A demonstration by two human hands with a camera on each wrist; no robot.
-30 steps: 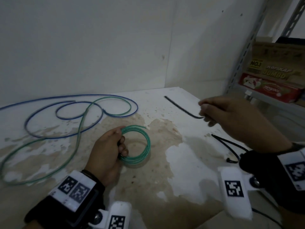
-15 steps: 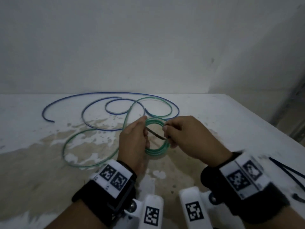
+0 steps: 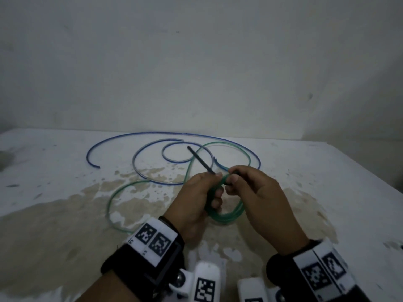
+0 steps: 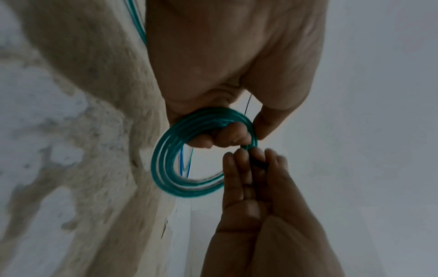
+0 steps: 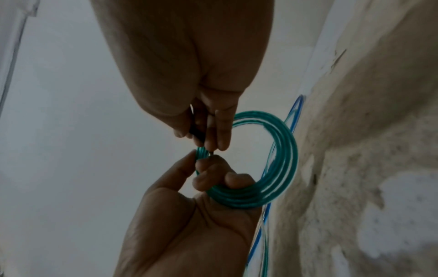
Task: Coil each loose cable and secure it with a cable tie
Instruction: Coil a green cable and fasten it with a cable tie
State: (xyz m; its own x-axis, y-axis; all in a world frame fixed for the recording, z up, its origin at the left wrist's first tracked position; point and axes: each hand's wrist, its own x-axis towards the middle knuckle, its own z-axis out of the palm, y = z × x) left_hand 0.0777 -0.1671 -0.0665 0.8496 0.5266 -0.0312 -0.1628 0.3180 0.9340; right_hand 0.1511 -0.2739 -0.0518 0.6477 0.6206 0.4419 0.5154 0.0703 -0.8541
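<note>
Where hands meet, cable tie (image 3: 200, 160) end hidden.

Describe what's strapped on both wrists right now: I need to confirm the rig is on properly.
Both hands are bare. The left hand has a black wrist strap carrying a white plate with two black square tags. The right hand wears a matching strap and tags. A white camera housing with its own square tag hangs under the left wrist, another under the right.

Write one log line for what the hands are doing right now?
left hand: grips green coil | right hand: pinches black cable tie at coil | tie: not yet looped | blue cable: loose on table
</note>
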